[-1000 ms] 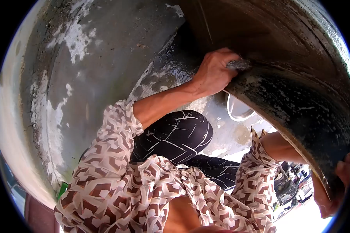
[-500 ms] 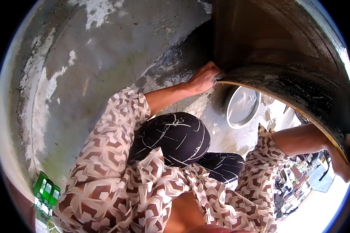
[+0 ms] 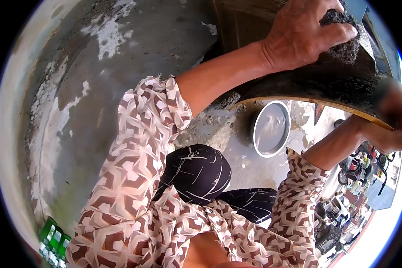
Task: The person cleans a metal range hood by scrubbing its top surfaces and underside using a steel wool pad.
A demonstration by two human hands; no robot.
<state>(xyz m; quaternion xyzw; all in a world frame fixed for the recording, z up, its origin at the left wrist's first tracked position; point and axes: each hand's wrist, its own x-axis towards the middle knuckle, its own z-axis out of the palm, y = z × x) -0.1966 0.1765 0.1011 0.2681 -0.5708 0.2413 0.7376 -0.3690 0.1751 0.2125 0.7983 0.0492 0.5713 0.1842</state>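
Observation:
My left hand [image 3: 306,35] is raised at the upper right, fingers closed around a dark grey, fuzzy scouring pad [image 3: 346,49]. The pad is at the blackened surface of a large tilted metal vessel [image 3: 295,89]; I cannot tell whether it touches. A yellowish edge runs along the vessel's rim. At the far right my right hand [image 3: 384,136] grips that rim, its fingers partly blurred and hidden. Below the rim, a round basin [image 3: 264,155] with a pale edge stands on the ground with greyish liquid in it.
Worn concrete floor [image 3: 134,53] with peeling white patches spreads to the left. My bent knee [image 3: 196,174] in dark patterned trousers is between my arms. Parked motorbikes [image 3: 337,214] and a bluish panel [image 3: 382,194] show at lower right, green objects [image 3: 56,239] at lower left.
My left hand has moved up and right, from the vessel's near left edge to its upper right part. The scouring pad now shows clearly. My right hand stays at the rim.

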